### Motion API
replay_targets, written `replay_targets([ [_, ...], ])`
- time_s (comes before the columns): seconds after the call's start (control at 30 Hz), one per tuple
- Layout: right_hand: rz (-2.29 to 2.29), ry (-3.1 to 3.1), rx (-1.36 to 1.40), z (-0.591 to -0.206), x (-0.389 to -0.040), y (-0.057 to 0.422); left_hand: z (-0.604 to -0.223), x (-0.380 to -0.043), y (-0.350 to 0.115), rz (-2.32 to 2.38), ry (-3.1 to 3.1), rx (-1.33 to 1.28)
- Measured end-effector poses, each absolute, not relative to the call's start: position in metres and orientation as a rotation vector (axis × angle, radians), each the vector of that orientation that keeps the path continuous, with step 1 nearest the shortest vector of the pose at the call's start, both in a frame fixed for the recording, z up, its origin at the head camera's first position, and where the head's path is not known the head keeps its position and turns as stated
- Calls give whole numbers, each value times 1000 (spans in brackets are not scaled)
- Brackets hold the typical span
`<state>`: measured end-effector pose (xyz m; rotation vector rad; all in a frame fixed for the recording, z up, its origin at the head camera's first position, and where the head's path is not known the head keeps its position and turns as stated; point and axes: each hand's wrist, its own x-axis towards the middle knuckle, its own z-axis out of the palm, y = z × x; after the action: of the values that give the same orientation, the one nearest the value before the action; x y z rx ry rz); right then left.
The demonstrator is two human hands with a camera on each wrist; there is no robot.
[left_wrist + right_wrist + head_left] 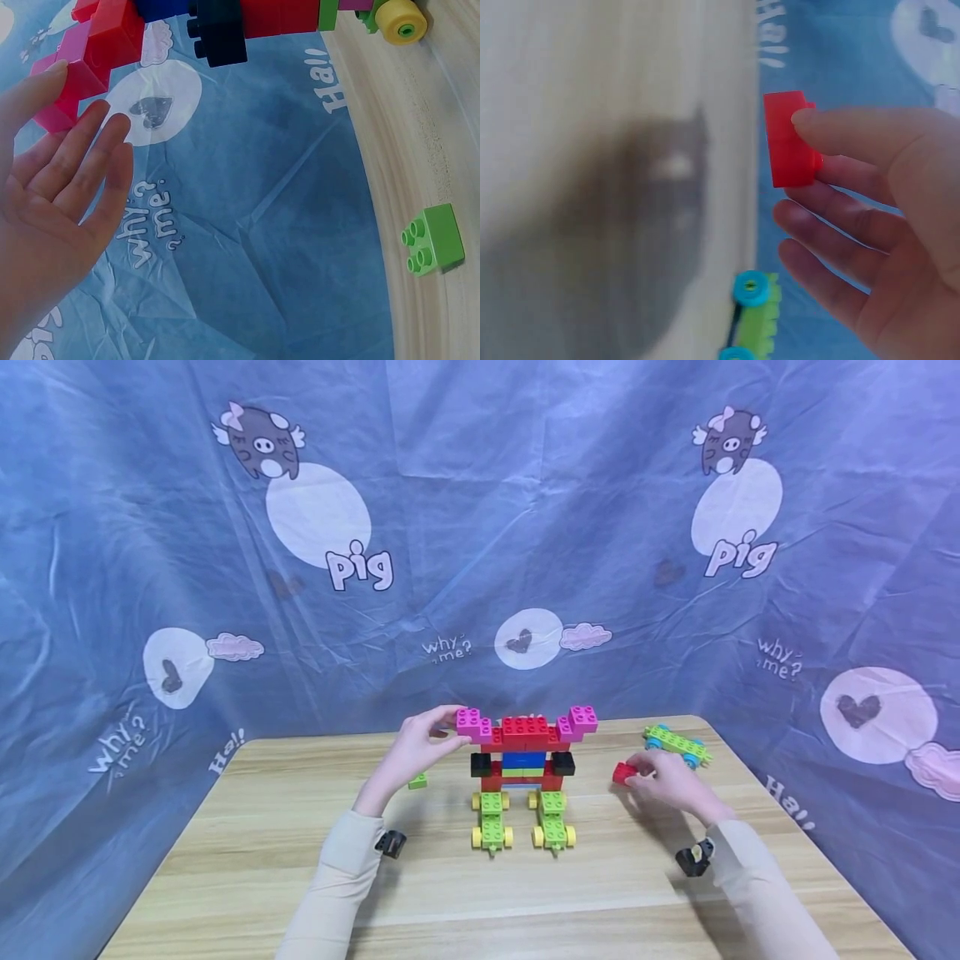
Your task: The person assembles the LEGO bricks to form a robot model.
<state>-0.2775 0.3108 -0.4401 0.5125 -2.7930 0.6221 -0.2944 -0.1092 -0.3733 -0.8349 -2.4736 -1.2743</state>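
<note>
A toy-brick figure (pixel 524 758) stands upright mid-table, with a red and blue body, black bricks at its sides and pink stepped arms on top. Its feet are lime wheeled bases (pixel 492 833) with yellow wheels. At its upper left, my left hand (pixel 417 745) pinches the pink brick (pixel 56 114) between thumb and fingers; this brick is joined to the figure. To the right of the figure, my right hand (pixel 667 782) holds a loose red brick (pixel 789 141) by thumb and index finger, above the tabletop. The other right fingers are spread below it.
A lime wheeled base (pixel 677 743) with blue wheels lies at the back right, just behind the right hand. One small green brick (pixel 435 240) lies on the wooden table (pixel 247 860) beside the left wrist. A blue printed cloth (pixel 480 485) hangs round the back and sides.
</note>
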Motion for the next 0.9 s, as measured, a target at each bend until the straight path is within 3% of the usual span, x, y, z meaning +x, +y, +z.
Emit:
replay_targets([
  [0.9,489,-2497,591,-351,-253,301,-372,-294,-109,-1293,-2486,-815],
])
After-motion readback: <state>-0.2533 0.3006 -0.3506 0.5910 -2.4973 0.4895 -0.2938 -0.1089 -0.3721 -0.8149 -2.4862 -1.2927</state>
